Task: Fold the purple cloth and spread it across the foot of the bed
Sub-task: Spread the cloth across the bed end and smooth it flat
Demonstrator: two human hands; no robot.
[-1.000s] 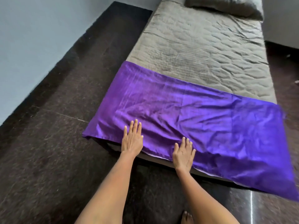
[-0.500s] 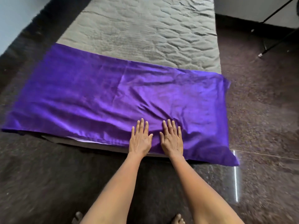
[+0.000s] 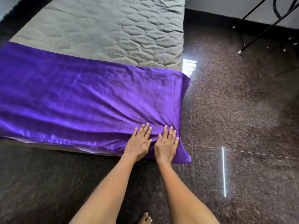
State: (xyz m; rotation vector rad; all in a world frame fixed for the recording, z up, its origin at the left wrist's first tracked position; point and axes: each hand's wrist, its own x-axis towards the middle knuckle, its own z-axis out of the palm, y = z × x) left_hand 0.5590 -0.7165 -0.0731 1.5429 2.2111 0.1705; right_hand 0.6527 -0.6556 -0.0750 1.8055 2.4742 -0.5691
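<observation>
Two hands, the left hand (image 3: 139, 143) and right hand (image 3: 166, 147), lie open and flat on the purple cloth (image 3: 84, 101). They press near the bed (image 3: 105, 33) foot's right corner, gripping nothing.

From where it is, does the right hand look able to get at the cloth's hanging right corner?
Probably yes: the right hand lies flat on the cloth, nothing between it and the corner.

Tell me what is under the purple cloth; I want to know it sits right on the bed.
The purple cloth lies on the grey quilted mattress, whose near edge peeks out below it. Both hands, left hand and right hand, press flat on top. The covered part cannot be seen.
</observation>
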